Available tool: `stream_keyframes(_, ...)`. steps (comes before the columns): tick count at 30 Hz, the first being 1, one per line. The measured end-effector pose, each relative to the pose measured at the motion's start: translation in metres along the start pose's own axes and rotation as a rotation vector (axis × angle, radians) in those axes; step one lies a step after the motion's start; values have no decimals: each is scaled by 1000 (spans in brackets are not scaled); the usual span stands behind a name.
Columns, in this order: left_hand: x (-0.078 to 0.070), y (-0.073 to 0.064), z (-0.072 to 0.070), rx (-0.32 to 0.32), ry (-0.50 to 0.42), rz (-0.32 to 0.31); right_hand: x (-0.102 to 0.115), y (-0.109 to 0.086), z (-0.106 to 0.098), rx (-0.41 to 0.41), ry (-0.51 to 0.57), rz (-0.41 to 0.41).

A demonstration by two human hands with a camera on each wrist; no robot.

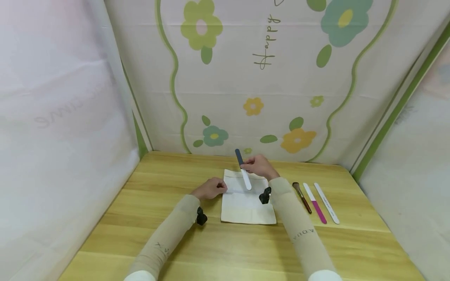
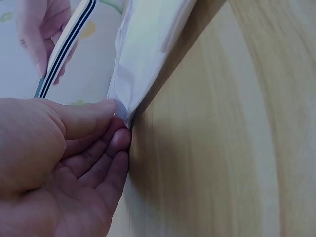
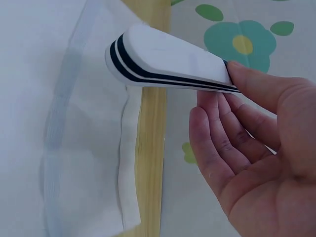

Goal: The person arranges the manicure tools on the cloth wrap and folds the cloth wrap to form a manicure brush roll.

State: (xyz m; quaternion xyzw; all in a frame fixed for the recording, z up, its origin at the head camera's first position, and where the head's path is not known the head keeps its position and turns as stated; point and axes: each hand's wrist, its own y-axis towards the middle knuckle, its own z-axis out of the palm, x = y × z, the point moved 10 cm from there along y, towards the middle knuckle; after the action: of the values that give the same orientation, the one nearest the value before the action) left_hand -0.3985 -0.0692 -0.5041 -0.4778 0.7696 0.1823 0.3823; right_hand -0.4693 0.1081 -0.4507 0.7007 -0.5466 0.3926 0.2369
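A flat cream cloth pouch (image 1: 247, 215) lies on the table, crossed by a pale ribbed band (image 3: 58, 123) that shows in the right wrist view. At its left edge, my left hand (image 1: 211, 188) pinches the cloth between thumb and fingers; the left wrist view shows the pinched corner (image 2: 122, 111) lifted. Above the far part of the pouch, my right hand (image 1: 261, 166) holds a nail file (image 1: 247, 180) by its middle. One half of this file is white, the other dark blue-grey, with dark stripes along its edge (image 3: 148, 79). The file hangs tilted, its white end over the pouch.
To the right of the pouch lie a makeup brush (image 1: 303, 198), a white and magenta nail file (image 1: 315, 203) and a white nail file with lettering (image 1: 327, 203). A flowered cloth (image 1: 225, 82) hangs behind the wooden table (image 1: 168, 168), with more cloth at both sides.
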Motion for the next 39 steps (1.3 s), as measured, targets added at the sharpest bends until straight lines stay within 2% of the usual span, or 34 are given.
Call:
stream_keyframes(9, -4, 0, -2, -12, 34, 7, 14, 8, 16, -76, 62, -24)
stream_keyframes(18, 0, 1, 1, -11, 37, -4, 10, 15, 26, -159, 57, -14)
stream_keyframes(26, 2, 5, -1, -8, 54, -6, 11, 24, 31, -228, 85, -46)
stream_keyframes(39, 5, 6, 0, 9, 40, -13, 0, 27, 45, -238, 121, -19)
